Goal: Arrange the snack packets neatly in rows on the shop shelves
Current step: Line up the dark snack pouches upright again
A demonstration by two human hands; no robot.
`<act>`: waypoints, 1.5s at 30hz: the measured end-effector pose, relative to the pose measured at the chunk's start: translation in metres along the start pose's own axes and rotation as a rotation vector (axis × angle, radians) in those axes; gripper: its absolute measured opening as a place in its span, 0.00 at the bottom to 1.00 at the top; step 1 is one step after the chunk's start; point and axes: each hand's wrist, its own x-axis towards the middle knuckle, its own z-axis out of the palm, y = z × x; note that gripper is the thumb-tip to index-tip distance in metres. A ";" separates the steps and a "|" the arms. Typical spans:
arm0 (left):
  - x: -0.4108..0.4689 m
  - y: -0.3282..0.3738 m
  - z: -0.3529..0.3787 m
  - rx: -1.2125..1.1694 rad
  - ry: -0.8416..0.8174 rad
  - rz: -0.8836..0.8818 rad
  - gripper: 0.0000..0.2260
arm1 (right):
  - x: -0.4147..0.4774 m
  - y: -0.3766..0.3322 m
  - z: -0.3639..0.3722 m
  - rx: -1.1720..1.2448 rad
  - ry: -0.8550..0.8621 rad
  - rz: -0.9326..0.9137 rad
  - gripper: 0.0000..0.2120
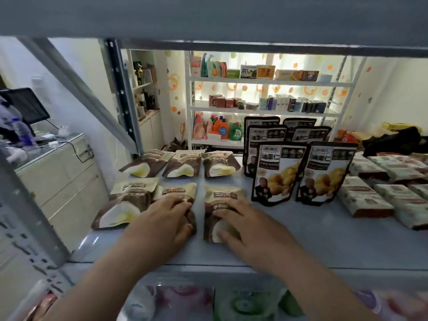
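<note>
Packets, six, brown — pouches, six, black.

glossy plastic snack packets; smooth, matt painted metal shelf

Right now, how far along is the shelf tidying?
Done: the back row of three brown-and-cream snack packets lies lined up, and the black standing pouches stand in files. In hand: the left hand rests on the middle front packet, the right hand on the right front packet. Left: the front left packet sits tilted, and the pale green wrapped bars look loosely piled.
</note>
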 end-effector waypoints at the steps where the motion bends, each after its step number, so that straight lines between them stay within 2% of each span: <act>1: -0.001 0.001 0.002 -0.001 0.020 0.007 0.26 | 0.000 -0.001 -0.001 0.002 0.002 0.016 0.24; 6: -0.002 -0.002 -0.002 -0.054 0.070 0.059 0.25 | 0.004 -0.014 -0.005 -0.018 0.052 0.069 0.23; 10: -0.009 -0.047 -0.016 -0.117 0.195 -0.104 0.24 | 0.024 -0.049 -0.001 -0.011 0.068 0.029 0.26; 13: -0.016 -0.075 -0.011 -0.061 0.105 -0.202 0.23 | 0.049 -0.076 0.006 -0.040 -0.051 -0.013 0.27; 17: -0.024 -0.082 -0.003 -0.013 0.064 -0.218 0.22 | 0.066 -0.093 0.013 -0.115 -0.127 -0.012 0.26; 24: -0.036 -0.090 -0.001 0.015 0.079 -0.199 0.22 | 0.068 -0.096 0.006 -0.120 -0.117 0.010 0.19; 27: -0.033 -0.086 -0.012 -0.007 0.045 -0.206 0.21 | 0.078 -0.097 -0.006 -0.102 -0.055 -0.023 0.17; 30: -0.010 -0.081 -0.033 -0.021 0.045 -0.192 0.19 | 0.113 -0.086 -0.021 -0.084 0.010 -0.010 0.20; 32: 0.024 -0.081 -0.047 0.033 0.093 -0.177 0.17 | 0.148 -0.075 -0.028 -0.133 -0.030 0.032 0.22; 36: 0.101 -0.087 -0.049 -0.013 -0.083 -0.345 0.21 | 0.200 -0.061 -0.018 -0.203 -0.198 0.054 0.21; 40: 0.130 -0.104 -0.022 -0.012 -0.269 -0.465 0.29 | 0.216 -0.050 0.001 -0.286 -0.310 0.045 0.22; 45: 0.141 -0.121 -0.009 0.025 -0.278 -0.478 0.29 | 0.222 -0.041 0.002 -0.327 -0.324 0.034 0.21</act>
